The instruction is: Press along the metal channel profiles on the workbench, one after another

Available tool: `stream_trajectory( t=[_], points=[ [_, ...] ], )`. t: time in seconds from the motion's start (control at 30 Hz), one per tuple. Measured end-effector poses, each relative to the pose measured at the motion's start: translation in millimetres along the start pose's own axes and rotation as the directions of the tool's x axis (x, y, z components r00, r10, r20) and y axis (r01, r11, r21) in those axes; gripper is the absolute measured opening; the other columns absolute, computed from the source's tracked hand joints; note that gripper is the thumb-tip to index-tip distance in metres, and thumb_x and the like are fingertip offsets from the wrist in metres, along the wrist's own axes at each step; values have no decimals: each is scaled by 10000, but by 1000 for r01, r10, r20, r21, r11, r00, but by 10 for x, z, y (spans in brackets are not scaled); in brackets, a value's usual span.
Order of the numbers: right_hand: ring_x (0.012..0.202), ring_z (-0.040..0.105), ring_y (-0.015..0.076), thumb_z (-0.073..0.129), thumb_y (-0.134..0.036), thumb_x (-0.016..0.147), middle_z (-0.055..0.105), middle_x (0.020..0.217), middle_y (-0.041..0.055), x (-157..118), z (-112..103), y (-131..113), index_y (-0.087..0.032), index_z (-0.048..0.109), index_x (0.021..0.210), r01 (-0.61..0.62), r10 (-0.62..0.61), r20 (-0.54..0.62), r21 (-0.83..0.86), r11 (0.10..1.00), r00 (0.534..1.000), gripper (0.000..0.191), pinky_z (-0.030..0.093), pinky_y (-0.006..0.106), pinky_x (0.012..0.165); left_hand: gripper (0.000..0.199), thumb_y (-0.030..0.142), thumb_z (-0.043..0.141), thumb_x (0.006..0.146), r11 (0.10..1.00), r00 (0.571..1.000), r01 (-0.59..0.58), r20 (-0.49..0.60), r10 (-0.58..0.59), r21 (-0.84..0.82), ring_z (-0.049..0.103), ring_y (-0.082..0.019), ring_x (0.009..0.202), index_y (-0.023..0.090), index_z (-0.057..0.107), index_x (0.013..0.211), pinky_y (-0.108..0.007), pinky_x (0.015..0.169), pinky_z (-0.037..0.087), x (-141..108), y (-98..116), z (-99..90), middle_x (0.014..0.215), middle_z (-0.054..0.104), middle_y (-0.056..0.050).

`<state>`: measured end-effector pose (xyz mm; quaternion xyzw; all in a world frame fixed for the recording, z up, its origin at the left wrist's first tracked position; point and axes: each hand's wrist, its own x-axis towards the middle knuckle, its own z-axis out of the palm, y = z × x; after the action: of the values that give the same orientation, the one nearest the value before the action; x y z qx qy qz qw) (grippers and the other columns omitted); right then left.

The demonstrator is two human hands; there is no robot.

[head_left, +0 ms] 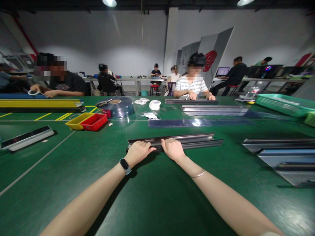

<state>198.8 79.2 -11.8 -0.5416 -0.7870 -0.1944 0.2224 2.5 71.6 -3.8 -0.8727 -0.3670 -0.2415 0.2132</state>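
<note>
A dark metal profile [197,143] with a long channel lies across the green table [152,190], in front of me. My left hand [139,151] grips it near its left end, fingers curled over the far side and thumb pointing right. Close beside it, my right hand [173,149] is closed on the same profile around its middle, thumb towards the left hand. The profile's right part extends uncovered beyond my right hand. Behind it lies a clear plastic strip [177,123].
Further profiles [290,152] lie at the right. Yellow [78,122] and red [95,122] trays, a film roll [119,106] and white tape rolls [155,105] stand beyond. A black-and-white piece [27,137] is at left. Two people work across the table. A green basket [286,105] sits back right.
</note>
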Motion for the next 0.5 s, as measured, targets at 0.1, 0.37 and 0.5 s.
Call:
stream_trajectory(
  t=[0.1, 0.37, 0.5],
  points=[
    [578, 535, 136, 255, -316, 903, 602, 606, 71, 20, 8, -82, -137, 592, 629, 33, -33, 3, 18, 999, 999, 469, 287, 260, 572, 344, 408, 375, 867, 1000, 1000, -6, 1, 6, 2, 568, -163, 627, 145, 536, 716, -289, 601, 370, 2, 10, 9, 628, 596, -50],
    [573, 535, 140, 257, -326, 901, 599, 604, 75, 18, 43, -57, -137, 595, 635, 5, -5, 1, 0, 1000, 1000, 469, 287, 259, 556, 343, 419, 374, 863, 1000, 1000, 28, 4, -28, -7, 567, -169, 645, 149, 542, 733, -295, 614, 374, 27, 60, -20, 659, 602, -57],
    [569, 535, 137, 263, -325, 897, 602, 610, 79, 22, 67, 3, -132, 599, 635, -17, 17, 0, -7, 1000, 1000, 469, 292, 253, 552, 342, 410, 368, 866, 1000, 999, 29, -16, -29, 3, 562, -163, 641, 150, 543, 730, -288, 617, 373, 33, 58, -48, 636, 588, -57]
  ],
)
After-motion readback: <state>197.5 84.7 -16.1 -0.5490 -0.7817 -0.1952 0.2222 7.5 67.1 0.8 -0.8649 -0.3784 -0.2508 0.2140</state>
